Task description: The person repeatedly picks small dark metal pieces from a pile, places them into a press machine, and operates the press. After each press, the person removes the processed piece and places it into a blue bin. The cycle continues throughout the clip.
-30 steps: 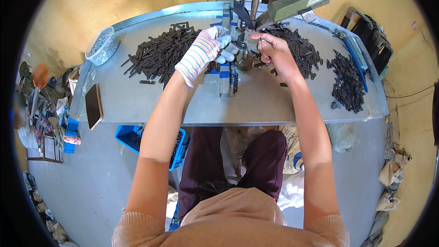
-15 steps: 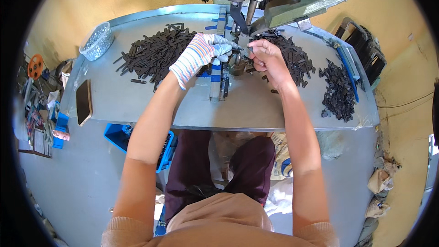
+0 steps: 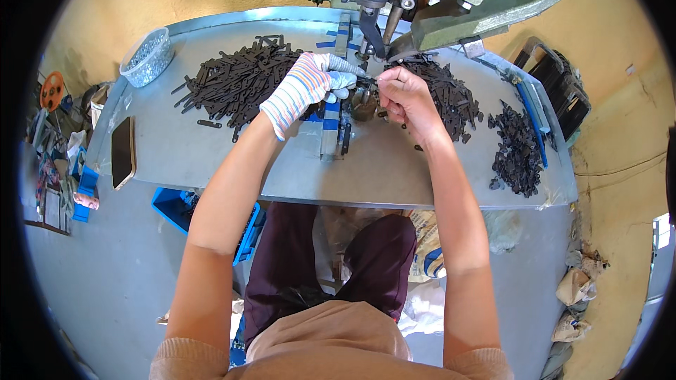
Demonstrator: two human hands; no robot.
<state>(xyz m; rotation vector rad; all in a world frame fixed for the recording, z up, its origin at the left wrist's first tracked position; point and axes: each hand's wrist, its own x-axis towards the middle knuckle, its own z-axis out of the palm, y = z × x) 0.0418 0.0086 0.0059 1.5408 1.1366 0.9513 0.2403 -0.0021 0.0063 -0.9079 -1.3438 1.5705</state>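
My left hand (image 3: 308,90), in a striped glove with grey fingertips, pinches a dark flat strip (image 3: 365,77) above the round metal post (image 3: 364,107) of a green press. My bare right hand (image 3: 410,102) is closed at the strip's right end, thumb and fingertips together; whatever they hold is too small to make out. Just above the fingers is the press's dark lower tip (image 3: 375,46). A heap of dark flat strips with holes (image 3: 236,81) lies to the left of the gloved hand. Another heap of dark strips (image 3: 454,95) spreads behind and right of my right hand.
The green press arm (image 3: 486,24) overhangs the far side of the metal table (image 3: 282,176). A pile of small dark pieces (image 3: 517,151) lies at right. At left are a clear tub of shiny small parts (image 3: 146,58) and a phone (image 3: 123,153). Below the table sits a blue bin (image 3: 171,210).
My right hand has moved slightly left and down, bringing its fingertips up to the strip held by my left hand. The gloved hand stays nearly in place. The whole view has shifted slightly.
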